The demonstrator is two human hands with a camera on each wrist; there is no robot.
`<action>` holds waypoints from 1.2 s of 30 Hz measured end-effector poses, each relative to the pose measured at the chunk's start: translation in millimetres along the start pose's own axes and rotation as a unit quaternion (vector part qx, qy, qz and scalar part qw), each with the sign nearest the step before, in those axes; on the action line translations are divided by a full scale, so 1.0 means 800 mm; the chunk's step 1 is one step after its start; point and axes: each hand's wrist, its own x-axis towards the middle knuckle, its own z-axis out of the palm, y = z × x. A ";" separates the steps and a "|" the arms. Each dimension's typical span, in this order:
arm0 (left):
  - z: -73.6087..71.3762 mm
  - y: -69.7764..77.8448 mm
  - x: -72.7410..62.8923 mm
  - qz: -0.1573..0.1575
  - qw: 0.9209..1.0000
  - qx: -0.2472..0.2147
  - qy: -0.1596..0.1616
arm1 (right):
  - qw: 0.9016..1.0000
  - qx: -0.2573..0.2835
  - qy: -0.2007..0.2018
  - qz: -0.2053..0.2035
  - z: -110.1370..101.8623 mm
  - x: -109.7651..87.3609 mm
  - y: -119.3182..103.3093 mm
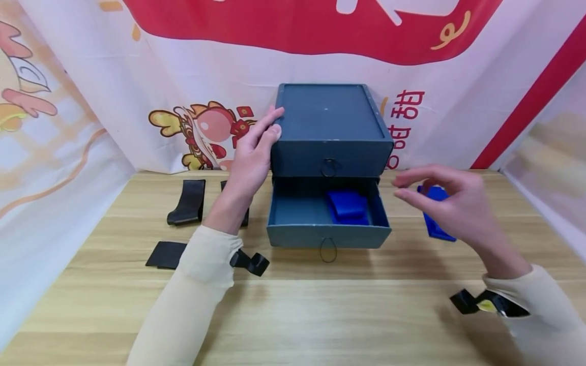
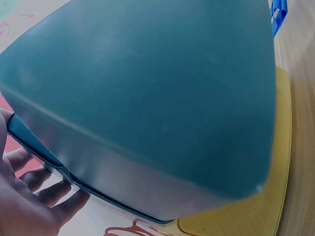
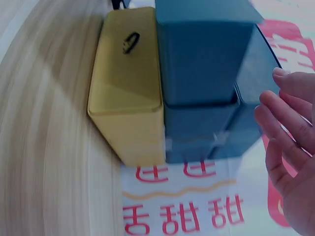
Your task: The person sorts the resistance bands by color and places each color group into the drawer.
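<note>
Fingers of left hand extended against blue cabinet, right hand raised near pulled-out drawer, fingers loosely parted

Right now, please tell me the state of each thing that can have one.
Top drawer: closed
Middle drawer: open, blue piece inside
Yellow drawer: closed
Left hand: touching cabinet
Right hand: raised, empty
Leftmost black strip: near end curled
Second blue piece: partly hidden

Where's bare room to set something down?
The tabletop in front of the open drawer, between the sleeves, is bare; so is the drawer's left half, beside the folded blue strip. Crowded: left, among black strips; right, where the right hand hovers by a second blue strip.
</note>
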 end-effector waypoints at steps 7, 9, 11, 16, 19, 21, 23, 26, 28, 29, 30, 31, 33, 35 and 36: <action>0.003 -0.001 0.001 0.002 1.000 -0.004 0.000 | 0.997 0.021 0.038 0.068 -0.034 -0.022 0.028; 0.002 -0.002 0.000 -0.001 1.000 -0.004 0.001 | 0.995 0.012 0.037 0.097 -0.040 -0.028 0.037; 0.001 -0.002 -0.001 -0.002 1.000 -0.004 0.004 | 0.992 -0.001 0.030 0.123 -0.046 -0.033 0.047; -0.001 -0.001 -0.001 0.000 1.000 0.000 0.005 | 0.981 -0.031 -0.005 0.190 -0.057 -0.045 0.073; -0.002 0.000 0.000 0.002 1.000 0.001 0.005 | 0.972 -0.040 -0.037 0.228 -0.063 -0.053 0.088; -0.002 0.000 0.000 0.005 1.000 -0.001 0.006 | 0.966 -0.050 -0.063 0.246 -0.067 -0.058 0.098; -0.002 0.000 0.000 0.007 1.000 -0.002 0.007 | 0.961 -0.052 -0.088 0.257 -0.071 -0.064 0.108; -0.002 0.000 0.000 0.006 1.000 -0.002 0.005 | 0.955 -0.044 -0.121 0.267 -0.075 -0.072 0.123; -0.002 0.000 0.000 0.005 1.000 -0.001 0.004 | 0.951 -0.030 -0.132 0.278 -0.076 -0.076 0.130; -0.002 0.000 0.000 0.004 1.000 -0.001 0.004 | 0.949 -0.025 -0.138 0.281 -0.076 -0.078 0.134; -0.002 0.000 0.000 0.003 1.000 -0.001 0.004 | 0.948 -0.024 -0.146 0.281 -0.077 -0.080 0.137; -0.002 0.000 0.001 0.002 1.000 0.000 0.004 | 0.947 -0.025 -0.154 0.282 -0.077 -0.082 0.140; -0.001 -0.001 0.001 -0.001 1.000 -0.001 0.004 | 0.943 -0.036 -0.169 0.283 -0.077 -0.086 0.147; -0.001 -0.001 0.000 -0.005 1.000 0.000 0.003 | 0.940 -0.052 -0.191 0.278 -0.077 -0.089 0.154; -0.001 -0.001 -0.001 -0.006 1.000 0.000 0.002 | 0.937 -0.063 -0.203 0.277 -0.076 -0.091 0.157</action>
